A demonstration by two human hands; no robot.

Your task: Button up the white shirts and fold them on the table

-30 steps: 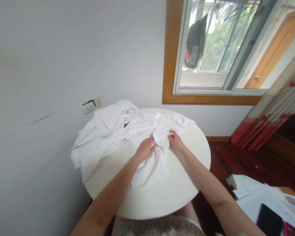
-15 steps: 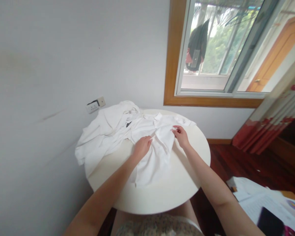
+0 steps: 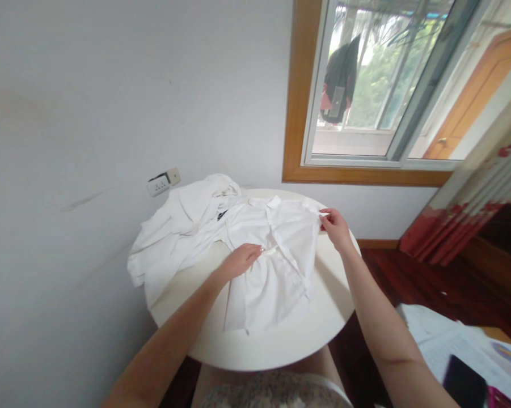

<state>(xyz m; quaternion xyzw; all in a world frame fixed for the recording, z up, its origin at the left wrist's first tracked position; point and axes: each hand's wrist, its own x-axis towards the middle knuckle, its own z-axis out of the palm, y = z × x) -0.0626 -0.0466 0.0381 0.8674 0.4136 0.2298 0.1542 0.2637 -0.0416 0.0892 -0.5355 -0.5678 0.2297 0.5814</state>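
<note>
A white collared shirt [image 3: 281, 289] lies spread over a round white table [image 3: 212, 348], its lower part creased and hanging toward the near side. My right hand [image 3: 337, 228] pinches the shirt's edge on the right, near the table's far right rim, and pulls the cloth outward. Near the middle of the shirt, my left hand [image 3: 241, 260] is closed on a fold of the cloth, fingertips together. A pile of white clothes [image 3: 178, 226] rests on the table's left side, touching the shirt, with a small dark patch showing between them.
A wall socket [image 3: 158, 185] sits just behind the pile. The wooden window frame [image 3: 366, 177] rises beyond the table. To the lower right are papers [image 3: 446, 345] and a dark phone [image 3: 465, 382]. A curtain [image 3: 434, 232] hangs at the right.
My right hand has moved right, drawing the shirt's edge out with it, so the front lies wider. My left hand has shifted slightly left and nearer to me.
</note>
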